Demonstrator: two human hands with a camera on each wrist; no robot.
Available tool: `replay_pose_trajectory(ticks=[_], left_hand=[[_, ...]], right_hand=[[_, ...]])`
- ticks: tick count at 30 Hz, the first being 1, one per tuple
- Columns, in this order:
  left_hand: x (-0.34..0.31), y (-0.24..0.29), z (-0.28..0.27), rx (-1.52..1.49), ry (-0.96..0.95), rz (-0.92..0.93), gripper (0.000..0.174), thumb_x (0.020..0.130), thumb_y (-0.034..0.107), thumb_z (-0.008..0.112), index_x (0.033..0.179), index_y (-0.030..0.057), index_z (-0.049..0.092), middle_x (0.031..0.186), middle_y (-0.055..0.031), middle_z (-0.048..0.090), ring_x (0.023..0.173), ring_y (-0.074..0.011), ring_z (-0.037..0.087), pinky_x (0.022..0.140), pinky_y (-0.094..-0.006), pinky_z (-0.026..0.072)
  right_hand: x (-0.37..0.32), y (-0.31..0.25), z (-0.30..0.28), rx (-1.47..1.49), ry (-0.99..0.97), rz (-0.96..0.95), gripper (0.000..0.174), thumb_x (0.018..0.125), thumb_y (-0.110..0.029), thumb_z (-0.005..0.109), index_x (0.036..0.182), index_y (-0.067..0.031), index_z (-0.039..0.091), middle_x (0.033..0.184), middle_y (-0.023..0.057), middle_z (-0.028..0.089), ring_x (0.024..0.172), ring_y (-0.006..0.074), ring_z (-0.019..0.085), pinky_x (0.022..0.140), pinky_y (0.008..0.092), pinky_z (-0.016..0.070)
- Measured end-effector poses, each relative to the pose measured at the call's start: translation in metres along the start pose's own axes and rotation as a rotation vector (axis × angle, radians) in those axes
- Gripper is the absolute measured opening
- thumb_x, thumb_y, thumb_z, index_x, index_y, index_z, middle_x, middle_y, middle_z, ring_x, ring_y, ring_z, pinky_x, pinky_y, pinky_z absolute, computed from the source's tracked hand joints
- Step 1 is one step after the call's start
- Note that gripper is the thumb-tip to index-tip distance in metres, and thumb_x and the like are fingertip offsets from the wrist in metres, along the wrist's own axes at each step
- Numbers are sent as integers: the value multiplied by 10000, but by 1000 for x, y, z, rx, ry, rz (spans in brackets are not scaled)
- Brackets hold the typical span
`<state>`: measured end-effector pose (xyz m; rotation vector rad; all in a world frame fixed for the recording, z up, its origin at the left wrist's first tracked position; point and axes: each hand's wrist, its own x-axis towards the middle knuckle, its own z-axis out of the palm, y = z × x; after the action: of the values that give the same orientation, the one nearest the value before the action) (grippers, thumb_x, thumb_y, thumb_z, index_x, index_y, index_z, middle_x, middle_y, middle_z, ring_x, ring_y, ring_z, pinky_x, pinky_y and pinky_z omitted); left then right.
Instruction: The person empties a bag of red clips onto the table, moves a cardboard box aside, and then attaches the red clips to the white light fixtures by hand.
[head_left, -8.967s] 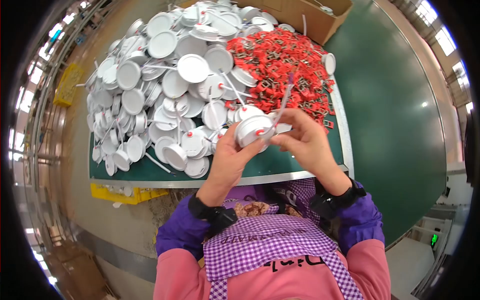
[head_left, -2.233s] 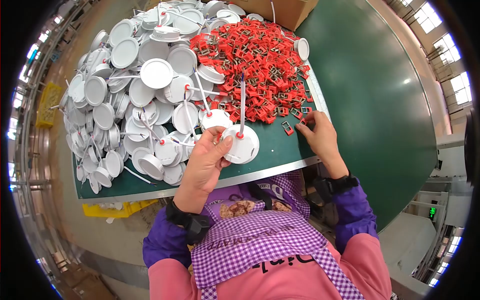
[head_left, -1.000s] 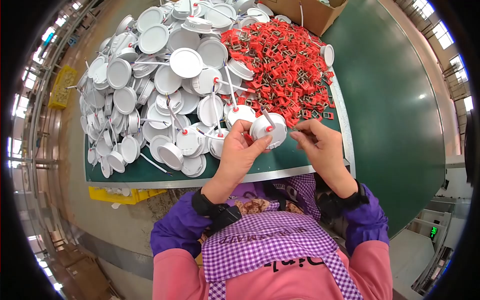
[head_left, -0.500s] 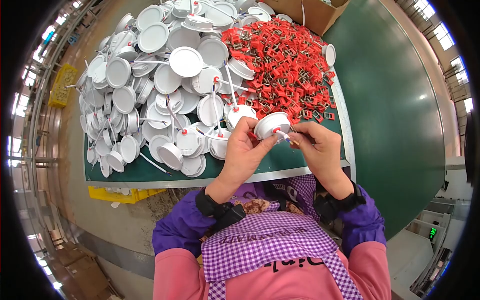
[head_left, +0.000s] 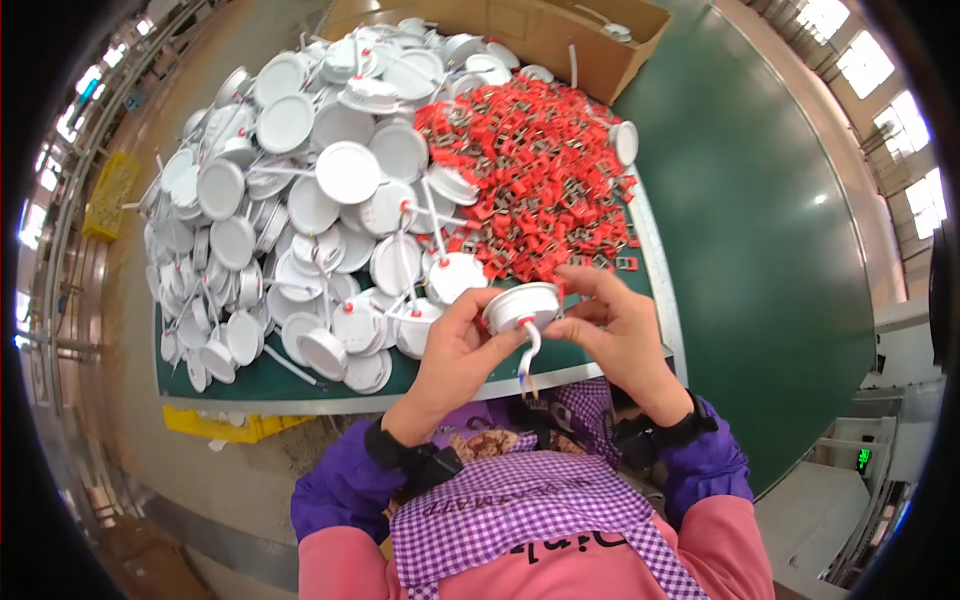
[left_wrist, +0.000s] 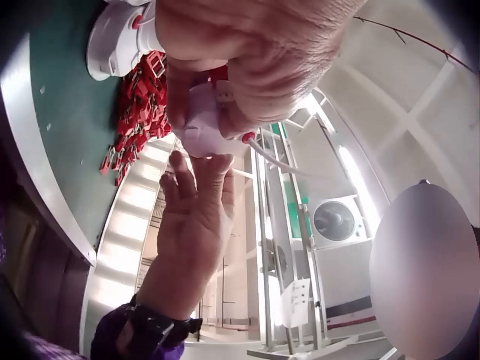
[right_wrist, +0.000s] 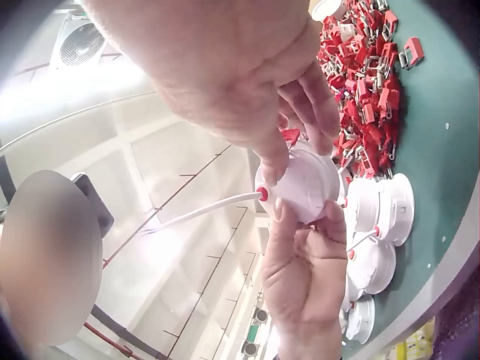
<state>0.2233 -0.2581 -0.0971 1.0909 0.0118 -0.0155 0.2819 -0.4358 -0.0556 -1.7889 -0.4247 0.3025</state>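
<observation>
A round white lamp body (head_left: pixel 522 304) is between both hands above the table's near edge, its white cable (head_left: pixel 532 350) hanging toward the apron. The left hand (head_left: pixel 455 350) grips its left side between thumb and fingers. At its right edge the right hand (head_left: pixel 615 335) pinches a small red clip (head_left: pixel 560 285) against the rim. In the right wrist view, red (right_wrist: pixel 291 136) shows beside the lamp body (right_wrist: pixel 304 180), under the right hand (right_wrist: pixel 217 67). The left wrist view has the lamp body (left_wrist: pixel 206 124) between the left hand (left_wrist: pixel 255 52) and the right hand (left_wrist: pixel 191 232).
A heap of white lamps (head_left: pixel 347 172) covers the table's left part, beside a pile of red clips (head_left: pixel 540 170). Behind them is a cardboard box (head_left: pixel 560 38). The green table (head_left: pixel 760 250) extends right; a yellow crate (head_left: pixel 235 424) sits below the near edge.
The lamp body has been tilted so its cable, upright earlier, now hangs toward the apron. The right hand, at the red pile's edge before, has come to the lamp's rim with a clip.
</observation>
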Motion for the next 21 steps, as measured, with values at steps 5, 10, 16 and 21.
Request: replay_pose_trajectory(ticks=[5, 10, 16, 21], left_hand=[[-2, 8, 2, -14, -43, -3, 291, 816, -47, 622, 1081, -7, 510, 1016, -56, 565, 931, -114, 559, 800, -255, 472], [2, -3, 0, -102, 6, -130, 311, 814, -15, 640, 1091, 2, 500, 1032, -56, 574, 937, -126, 573, 783, -258, 500], [1, 8, -16, 489, 66, 124, 732, 726, 81, 749, 1352, 73, 370, 1266, -83, 450, 1129, -208, 479, 884, -336, 440], [1, 22, -36, 1240, 21, 444, 514, 634, 119, 768, 1107, 48, 581, 1150, -147, 520, 1083, -314, 488, 889, -425, 403]], right_hand=[[-1, -3, -5, -67, -51, -12, 463, 750, -81, 730, 1163, 13, 543, 968, 117, 642, 774, 141, 660, 658, 250, 524], [12, 6, -9, 84, -88, 67, 412, 787, -100, 705, 1144, 27, 543, 877, 109, 648, 698, 159, 661, 605, 247, 521], [74, 19, -70, 187, 1, 271, 281, 780, -196, 713, 944, -8, 584, 721, 59, 617, 565, 123, 589, 492, 245, 466], [179, -36, -133, 512, 145, -221, 337, 850, -204, 635, 1069, 30, 529, 954, 136, 653, 883, 201, 645, 724, 286, 512]])
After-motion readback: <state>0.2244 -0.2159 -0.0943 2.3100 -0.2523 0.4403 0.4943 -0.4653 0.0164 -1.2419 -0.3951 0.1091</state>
